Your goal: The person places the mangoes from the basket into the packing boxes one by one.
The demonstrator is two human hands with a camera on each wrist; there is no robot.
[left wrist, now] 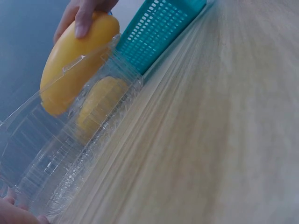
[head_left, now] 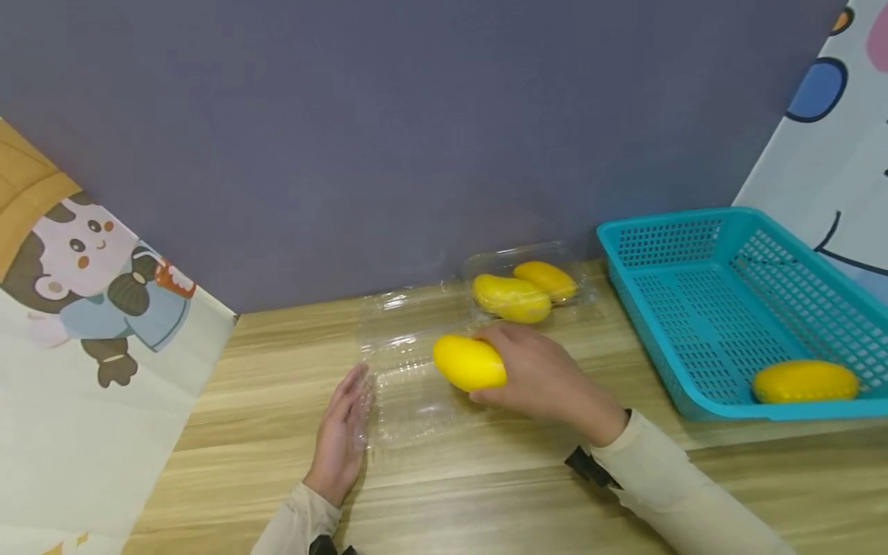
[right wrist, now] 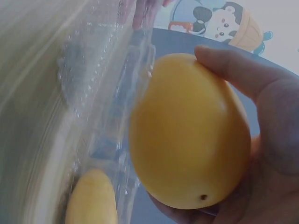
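My right hand [head_left: 530, 378] grips a yellow mango [head_left: 466, 362] by one end, thumb on one side and fingers on the other. The mango is held over a clear plastic clamshell box [head_left: 409, 416] on the table, whose lid is folded back toward the wall. My left hand [head_left: 341, 432] rests against the left side of this box with straight fingers. In the right wrist view the held mango [right wrist: 187, 135] fills the middle, a small dark spot at its end. Behind stands a second clear box [head_left: 479, 262] with two mangoes [head_left: 512, 299] in it.
A teal plastic basket [head_left: 652, 347] stands at the right with one mango [head_left: 805, 381] in its near corner. A grey wall [head_left: 388, 154] closes off the back of the wooden table [head_left: 270, 385]. Cartoon-printed panels [head_left: 104, 285] flank both sides.
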